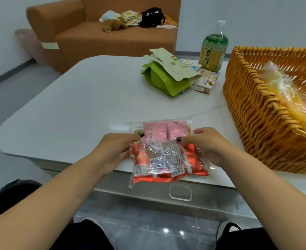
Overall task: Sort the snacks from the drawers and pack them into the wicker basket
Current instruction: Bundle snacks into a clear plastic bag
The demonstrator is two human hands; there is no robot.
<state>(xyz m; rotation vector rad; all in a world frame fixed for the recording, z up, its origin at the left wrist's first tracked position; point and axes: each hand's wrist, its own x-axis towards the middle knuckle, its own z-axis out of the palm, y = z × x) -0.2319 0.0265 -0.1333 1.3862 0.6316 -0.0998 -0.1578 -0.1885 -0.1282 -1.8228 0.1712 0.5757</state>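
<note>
Clear plastic wraps the snack bag (166, 152), red and pink packets inside, lying at the near edge of the white surface (76, 109). From the head view, the left hand (112, 152) and right hand (208, 147) pinch its sides with curled fingers. Lifting it level and supporting both ends should carry it safely into the wicker basket (257, 123) at right.

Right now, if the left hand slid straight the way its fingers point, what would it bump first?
Probably the right hand. The left hand points rightward across the clear snack bag both hold; the wicker basket lies farther on.
</note>
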